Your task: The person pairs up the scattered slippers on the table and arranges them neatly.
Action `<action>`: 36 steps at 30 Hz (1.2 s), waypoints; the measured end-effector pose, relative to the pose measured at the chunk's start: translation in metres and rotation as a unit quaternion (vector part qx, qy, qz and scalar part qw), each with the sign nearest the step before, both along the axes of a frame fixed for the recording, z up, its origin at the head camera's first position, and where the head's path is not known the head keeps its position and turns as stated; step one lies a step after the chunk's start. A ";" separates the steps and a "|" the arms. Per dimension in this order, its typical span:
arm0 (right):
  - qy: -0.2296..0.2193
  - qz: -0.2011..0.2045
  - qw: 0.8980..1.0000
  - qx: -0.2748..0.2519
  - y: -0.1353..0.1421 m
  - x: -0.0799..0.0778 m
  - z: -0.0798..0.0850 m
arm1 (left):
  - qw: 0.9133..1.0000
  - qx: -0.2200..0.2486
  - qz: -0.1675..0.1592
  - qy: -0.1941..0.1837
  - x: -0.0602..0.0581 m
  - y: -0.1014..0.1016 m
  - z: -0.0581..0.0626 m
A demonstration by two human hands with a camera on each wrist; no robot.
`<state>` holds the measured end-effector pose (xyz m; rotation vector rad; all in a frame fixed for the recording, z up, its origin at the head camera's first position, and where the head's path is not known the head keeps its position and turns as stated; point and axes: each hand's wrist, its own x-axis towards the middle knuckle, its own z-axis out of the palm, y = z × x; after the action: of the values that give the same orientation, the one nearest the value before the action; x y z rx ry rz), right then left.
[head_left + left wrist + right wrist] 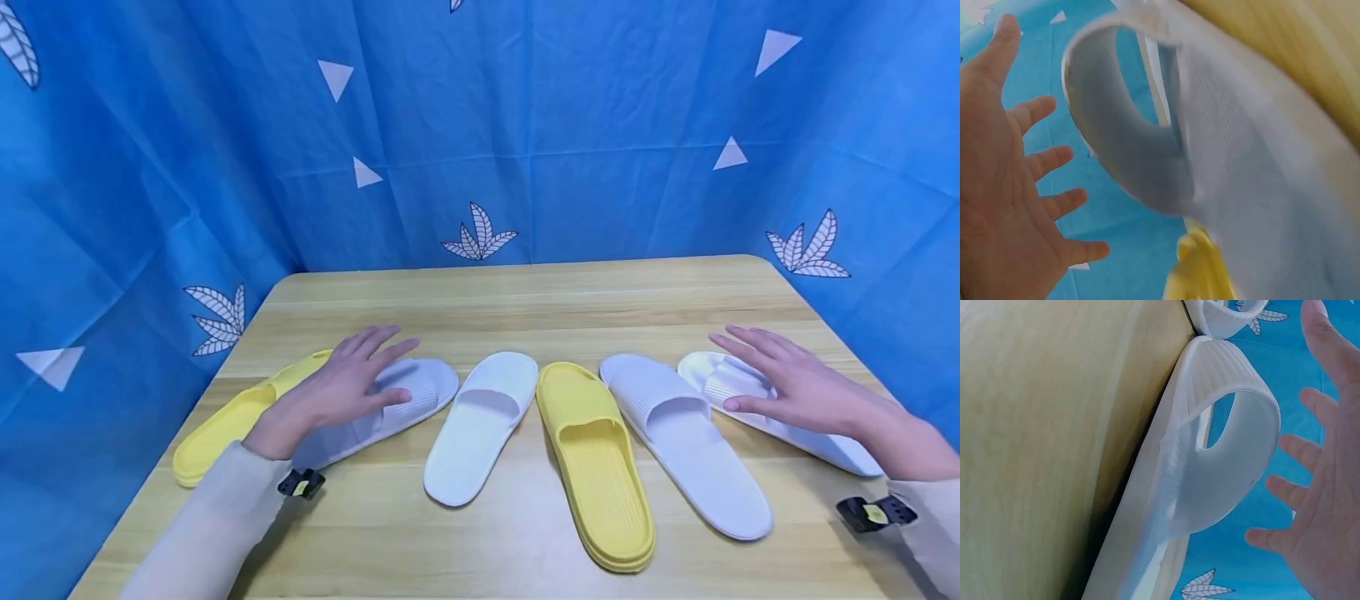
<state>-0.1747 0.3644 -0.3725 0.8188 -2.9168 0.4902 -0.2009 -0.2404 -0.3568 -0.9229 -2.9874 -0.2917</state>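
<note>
A pale ribbed slipper (pixel 424 398) and a white ribbed slipper (pixel 738 385) are overhung by two hands with spread fingers.
The pale ribbed slipper is partly hidden under the left hand (pixel 345 383), the white ribbed slipper under the right hand (pixel 802 387); on each, the fingers are held well apart. Inward of the left fingers a smooth white slipper (pixel 480 429) is seen, and inward of the right fingers a lavender slipper (pixel 690 450), with a yellow slipper (pixel 596 458) set between those two. Outward of the left fingers, another yellow slipper (pixel 240 417) is partly covered. All are carried by the surface (pixel 487 308), backed beyond the fingers by a blue curtain (pixel 450 108).
</note>
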 end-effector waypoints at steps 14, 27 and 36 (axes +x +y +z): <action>0.009 -0.005 1.000 -0.006 0.001 0.013 -0.005 | 0.997 -0.006 -0.073 0.038 0.008 0.044 0.013; 0.025 -0.001 1.000 0.014 0.003 0.016 -0.015 | 0.993 -0.052 -0.109 0.011 0.014 0.086 0.000; 0.021 0.005 0.999 0.037 0.001 0.018 -0.013 | 0.987 -0.078 -0.141 0.003 0.015 0.104 -0.010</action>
<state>-0.1569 0.3657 -0.3853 0.8418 -2.9104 0.3631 -0.1860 -0.1360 -0.3664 -1.3627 -2.9022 -0.0539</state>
